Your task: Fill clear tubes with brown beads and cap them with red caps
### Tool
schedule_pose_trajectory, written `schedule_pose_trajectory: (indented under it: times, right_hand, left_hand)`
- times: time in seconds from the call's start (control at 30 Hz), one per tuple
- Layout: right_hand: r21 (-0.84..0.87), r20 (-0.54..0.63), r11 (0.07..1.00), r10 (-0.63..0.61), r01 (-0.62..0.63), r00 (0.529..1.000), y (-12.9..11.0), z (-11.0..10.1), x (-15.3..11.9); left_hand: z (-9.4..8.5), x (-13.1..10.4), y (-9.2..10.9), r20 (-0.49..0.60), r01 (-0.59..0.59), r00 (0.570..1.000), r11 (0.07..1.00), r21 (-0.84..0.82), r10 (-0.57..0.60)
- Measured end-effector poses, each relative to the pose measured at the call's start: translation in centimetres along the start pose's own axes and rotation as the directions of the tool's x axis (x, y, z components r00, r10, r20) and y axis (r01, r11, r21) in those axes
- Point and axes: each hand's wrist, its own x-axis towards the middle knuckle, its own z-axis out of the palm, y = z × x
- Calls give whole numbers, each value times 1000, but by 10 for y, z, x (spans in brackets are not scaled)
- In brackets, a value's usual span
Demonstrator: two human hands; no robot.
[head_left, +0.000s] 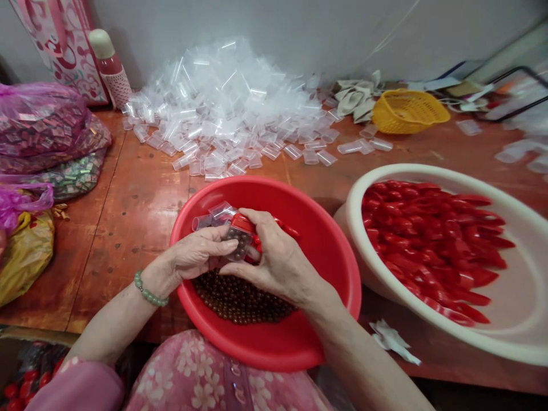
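Between my hands, over a red basin [338, 274], is a small clear plastic container [240, 237] filled with dark brown beads, with red at its top end. My left hand [201, 249] grips its left side with thumb and fingers. My right hand [274, 257] wraps round it from the right, thumb and fingers closing on the top and lower side. Some red pieces [291, 228] show behind my right hand, partly hidden. Loose brown beads [244, 299] cover the basin's bottom, and clear empty tubes [214, 216] lie at its far left inside.
A large heap of clear plastic tubes [240, 108] spreads along the wall. At right, a white basin [526, 262] holds red plastic pieces [432, 245]. A yellow basket [409, 114], a bottle [110, 68] and filled plastic bags [47, 125] stand on the table. Crumpled tissue [394, 341] lies near the front edge.
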Motion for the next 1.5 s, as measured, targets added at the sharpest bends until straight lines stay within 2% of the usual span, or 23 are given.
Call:
schedule_pose_trajectory:
  times: [0.23, 0.37, 0.57, 0.7, 0.73, 0.8, 0.83, 0.87, 0.97, 1.0, 1.1, 1.2, 1.3, 1.5]
  right_hand:
    - [-310, -145, 947, -140, 89, 979, 3, 12, 3]
    - [-367, -181, 919, -224, 145, 958, 3, 13, 6]
    - [-371, -235, 907, -300, 200, 925, 0, 14, 7]
    - [-344, -260, 924, -267, 169, 928, 6, 11, 6]
    - [-335, -299, 934, -231, 125, 926, 8, 10, 5]
    - [-305, -434, 952, -136, -3, 891, 12, 8, 4]
    - [-291, -462, 956, -106, -38, 880, 12, 9, 3]
    - [-288, -448, 957, -114, -22, 886, 12, 10, 2]
    - [-283, -282, 947, -235, 154, 930, 10, 16, 2]
    - [-265, -254, 950, -235, 166, 938, 9, 18, 3]
    - [-179, -253, 979, -137, 93, 958, 9, 21, 4]
    - [-107, -178, 988, -128, 110, 976, 10, 19, 5]
    - [-107, -184, 986, -145, 127, 972, 10, 18, 5]
    - [-167, -224, 958, -265, 231, 938, 0, 19, 3]
  left_hand:
    - [3, 3, -3, -19, -42, 999, 998, -39, 42]
    - [1, 2, -4, -41, -34, 999, 998, -53, 32]
    - [3, 3, -2, -129, -25, 992, 995, -98, 13]
    - [6, 3, 3, -72, 32, 997, 992, -118, -41]
    - [5, 2, 4, -72, 36, 996, 991, -132, -46]
    - [4, 2, 6, -111, 31, 993, 986, -162, -49]
    - [2, 2, 6, -140, 24, 989, 986, -168, -48]
    - [1, 2, 6, -168, 15, 985, 986, -163, -43]
    - [-4, 2, 5, -216, -25, 976, 992, -127, -3]
    - [-5, 2, 4, -223, -29, 975, 993, -118, 2]
    - [-7, 2, 2, -221, -25, 975, 994, -104, 1]
    - [-2, 1, 1, -179, -7, 984, 996, -91, -10]
    - [6, 1, -1, -177, 0, 984, 995, -97, -18]
    - [29, 5, -7, -310, -130, 948, 979, -156, 77]
